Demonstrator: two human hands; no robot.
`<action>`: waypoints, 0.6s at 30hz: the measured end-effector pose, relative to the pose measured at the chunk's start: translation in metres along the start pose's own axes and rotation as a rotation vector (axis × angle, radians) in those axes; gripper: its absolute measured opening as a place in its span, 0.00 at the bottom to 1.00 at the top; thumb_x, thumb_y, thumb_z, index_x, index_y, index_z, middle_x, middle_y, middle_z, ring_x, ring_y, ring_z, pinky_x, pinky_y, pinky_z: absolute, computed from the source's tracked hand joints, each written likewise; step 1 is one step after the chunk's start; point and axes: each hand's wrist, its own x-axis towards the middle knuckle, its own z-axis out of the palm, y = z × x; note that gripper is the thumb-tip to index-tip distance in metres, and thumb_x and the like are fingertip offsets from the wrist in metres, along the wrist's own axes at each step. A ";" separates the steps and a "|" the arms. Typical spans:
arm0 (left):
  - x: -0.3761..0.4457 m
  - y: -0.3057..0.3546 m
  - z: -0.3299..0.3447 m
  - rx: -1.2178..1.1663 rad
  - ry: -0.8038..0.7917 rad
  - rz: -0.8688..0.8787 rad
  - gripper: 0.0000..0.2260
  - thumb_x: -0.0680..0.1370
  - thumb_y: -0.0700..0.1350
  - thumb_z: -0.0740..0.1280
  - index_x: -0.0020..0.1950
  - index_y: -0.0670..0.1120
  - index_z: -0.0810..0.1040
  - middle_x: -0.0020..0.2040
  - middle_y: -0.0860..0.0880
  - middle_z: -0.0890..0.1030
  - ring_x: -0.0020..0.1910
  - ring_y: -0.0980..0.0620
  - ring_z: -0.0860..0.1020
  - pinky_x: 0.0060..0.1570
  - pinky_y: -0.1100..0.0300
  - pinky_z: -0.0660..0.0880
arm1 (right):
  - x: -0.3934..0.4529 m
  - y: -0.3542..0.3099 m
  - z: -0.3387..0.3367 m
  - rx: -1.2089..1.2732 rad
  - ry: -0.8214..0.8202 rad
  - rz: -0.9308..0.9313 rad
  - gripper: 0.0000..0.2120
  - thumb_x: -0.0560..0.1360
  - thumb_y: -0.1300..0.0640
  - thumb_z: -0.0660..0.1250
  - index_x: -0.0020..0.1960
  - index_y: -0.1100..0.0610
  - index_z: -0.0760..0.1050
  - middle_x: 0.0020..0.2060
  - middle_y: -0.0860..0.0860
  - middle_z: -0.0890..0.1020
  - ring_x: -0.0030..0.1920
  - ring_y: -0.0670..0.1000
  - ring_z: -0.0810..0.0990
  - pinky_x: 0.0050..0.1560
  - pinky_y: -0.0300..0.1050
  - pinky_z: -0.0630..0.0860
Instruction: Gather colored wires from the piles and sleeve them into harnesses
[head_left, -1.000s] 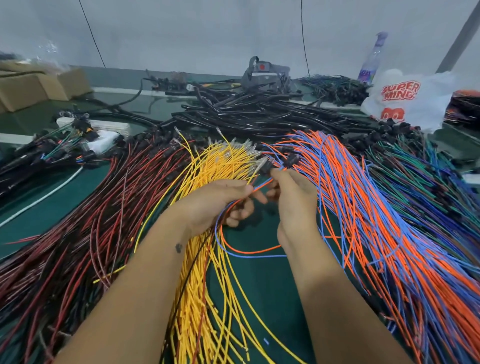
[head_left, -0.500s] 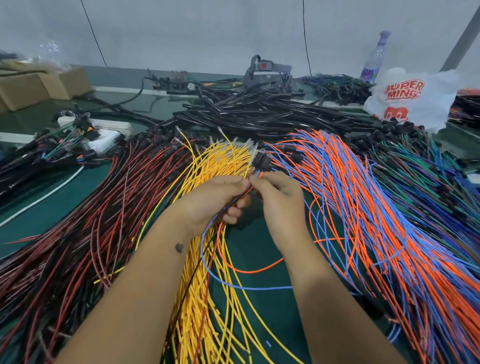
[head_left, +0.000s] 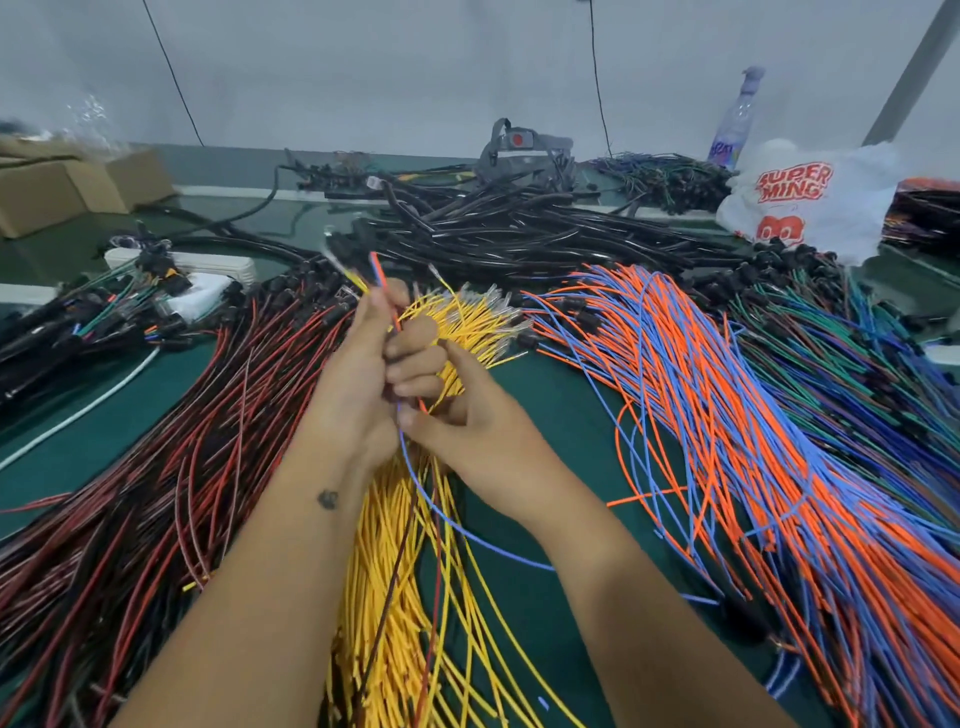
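— What is the left hand (head_left: 358, 374) doing?

— Its fingers (head_left: 415, 348) are curling round a small bundle of wires (head_left: 387, 306), yellow, orange and blue, held up over the middle of the tabletop (head_left: 561, 410), just above the yellow pile (head_left: 467, 322). The right hand (head_left: 483, 441) is pinching the blue wire (head_left: 415, 473) just below it.

— Which way is the bundle pointing?

— Its long axis is running from the near edge toward the far edge, tips tilted up and away, with the tails trailing down toward the person.

— What could go wrong?

— The ends are looking uneven, so a sleeve may be catching on a tip that is sticking out. The blue tail is looping over the yellow pile and lying near the orange and blue pile (head_left: 753, 441); pulling it could be dragging loose strands along. A slack grip might also be letting one wire slide out of the bundle.
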 end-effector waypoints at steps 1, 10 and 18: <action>0.001 0.002 -0.002 -0.036 -0.008 0.016 0.12 0.82 0.54 0.50 0.43 0.51 0.67 0.27 0.56 0.57 0.24 0.60 0.52 0.20 0.73 0.54 | -0.001 -0.004 0.000 0.041 -0.051 0.055 0.29 0.75 0.60 0.69 0.72 0.50 0.62 0.31 0.49 0.76 0.32 0.50 0.71 0.38 0.49 0.68; 0.012 -0.010 -0.010 0.463 0.452 0.381 0.14 0.85 0.47 0.49 0.41 0.49 0.65 0.22 0.57 0.59 0.19 0.59 0.57 0.21 0.70 0.57 | -0.002 -0.037 -0.021 -0.656 -0.287 0.137 0.36 0.74 0.60 0.68 0.77 0.51 0.55 0.58 0.56 0.78 0.43 0.50 0.80 0.39 0.38 0.73; 0.009 0.003 -0.018 0.446 0.732 0.524 0.13 0.83 0.45 0.49 0.40 0.50 0.65 0.21 0.56 0.64 0.20 0.57 0.60 0.20 0.67 0.59 | -0.016 -0.039 -0.094 -1.127 -0.008 0.141 0.08 0.79 0.52 0.61 0.54 0.53 0.76 0.50 0.54 0.81 0.55 0.58 0.78 0.48 0.48 0.73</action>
